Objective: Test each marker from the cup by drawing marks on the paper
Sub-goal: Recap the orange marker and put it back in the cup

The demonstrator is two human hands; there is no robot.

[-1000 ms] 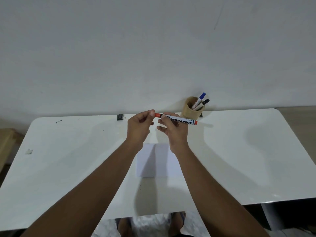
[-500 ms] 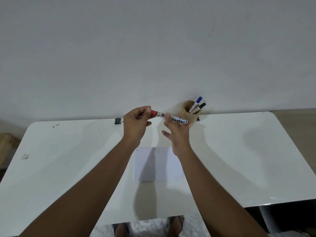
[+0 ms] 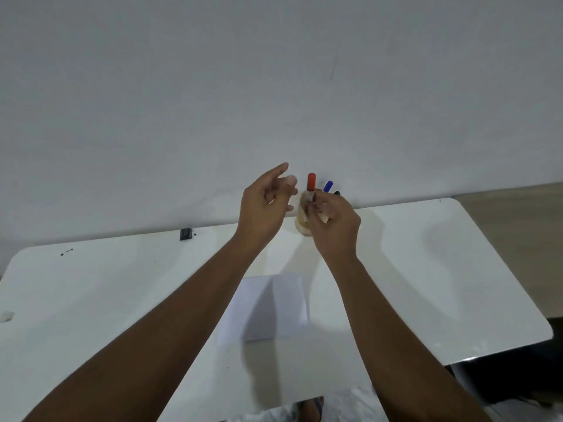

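Right hand (image 3: pixel 333 222) now sits at the cup (image 3: pixel 301 220) at the back edge of the desk (image 3: pixel 426 269). Its fingers are pinched around the red-capped marker (image 3: pixel 311 185), which stands near upright with the cap on top and the lower barrel hidden behind the hand and the cup rim. A second ago that same marker lay horizontal between both hands, above the paper; half a second ago it was tilted toward the cup. Cannot tell if its lower end has reached the bottom of the cup.

Left hand (image 3: pixel 263 208) has let go. It hangs just left of the cup, fingers (image 3: pixel 281 170) loosely spread and curled, holding nothing. Earlier it was pinching the red cap end.

Blue-capped marker (image 3: pixel 327 186) and black-capped marker (image 3: pixel 336 193) stand in the cup, leaning right, same as before; black one is mostly hidden by the right hand.

Paper (image 3: pixel 268 306) lies flat mid-desk between the forearms, nearer the person than the cup, position unchanged. Marks on it too faint to make out, and arm shadow crosses it.

Small black object (image 3: pixel 185 233) near the back edge of the desk on the left, unchanged. Head camera has tipped up a bit: more wall showing, desk lower in view.
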